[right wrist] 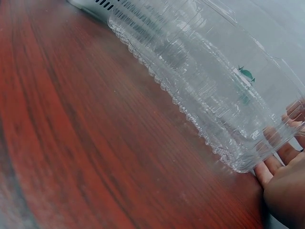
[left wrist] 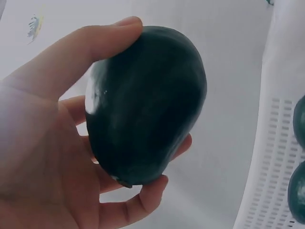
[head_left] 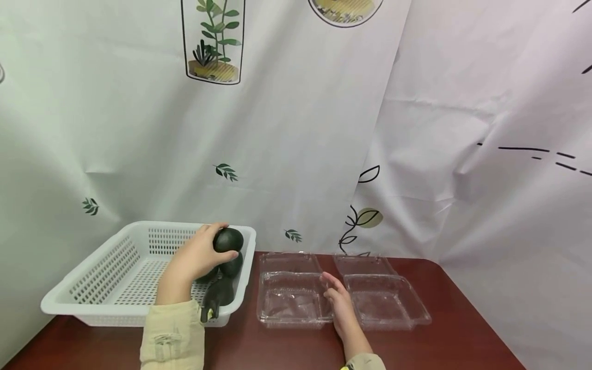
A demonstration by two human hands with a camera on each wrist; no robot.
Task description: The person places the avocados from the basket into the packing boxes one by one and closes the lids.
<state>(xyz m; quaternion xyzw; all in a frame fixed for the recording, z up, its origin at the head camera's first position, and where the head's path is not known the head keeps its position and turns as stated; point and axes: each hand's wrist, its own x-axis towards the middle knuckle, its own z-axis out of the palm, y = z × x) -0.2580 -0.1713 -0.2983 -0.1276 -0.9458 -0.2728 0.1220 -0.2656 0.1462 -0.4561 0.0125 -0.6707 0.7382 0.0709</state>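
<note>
My left hand point(head_left: 199, 257) grips a dark green avocado point(left wrist: 147, 105) between thumb and fingers, above the right end of a white perforated basket point(head_left: 104, 309). In the left wrist view, its small stem end points down. More dark avocados point(head_left: 233, 264) lie in the basket under the hand, partly covered by it. My right hand point(head_left: 341, 303) touches the right side of a clear plastic clamshell box point(head_left: 293, 300), its fingers partly seen through the wall in the right wrist view. That box stands with its lid raised at the back.
A second clear clamshell box point(head_left: 386, 303), lid also up, stands to the right of my right hand. Everything rests on a dark red wooden table point(head_left: 462, 334). Behind it hangs a white printed curtain point(head_left: 296, 154), close to the table's back edge.
</note>
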